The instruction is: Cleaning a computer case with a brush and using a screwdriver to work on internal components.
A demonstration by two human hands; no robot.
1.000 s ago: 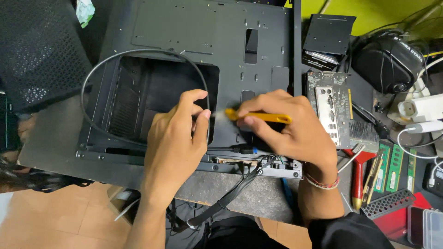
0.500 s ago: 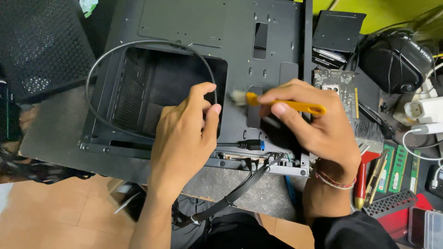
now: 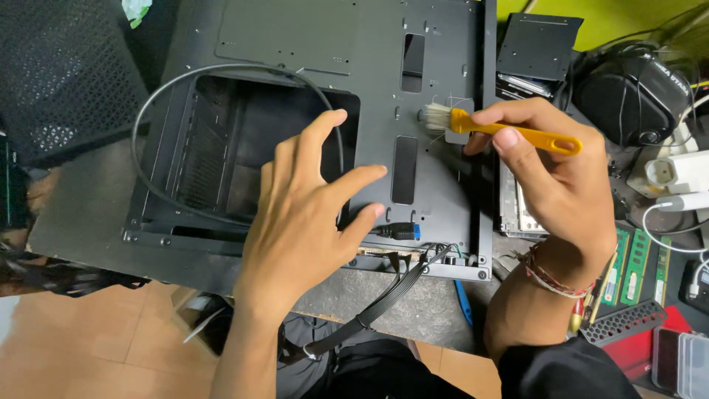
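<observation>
A black computer case (image 3: 369, 66) lies flat in front of me, its tray panel facing up with a large rectangular opening at the left. My left hand (image 3: 306, 214) rests flat on the panel beside that opening, fingers spread and holding nothing. My right hand (image 3: 554, 170) grips a small brush with a yellow handle (image 3: 517, 133); its pale bristles (image 3: 437, 117) touch the panel near a slot at the right. A thin grey cable (image 3: 148, 125) loops around the opening.
A flat black cable bundle (image 3: 384, 299) hangs off the case's near edge. To the right lie green memory sticks (image 3: 635, 266), a black drive cage (image 3: 539, 48), a black round device (image 3: 631, 92), white plugs (image 3: 676, 174) and a red tray (image 3: 642, 347). A black mesh panel (image 3: 66, 74) sits at left.
My right hand has carried the brush up and to the right across the panel. My left hand has opened out from a curled pose and now lies flat.
</observation>
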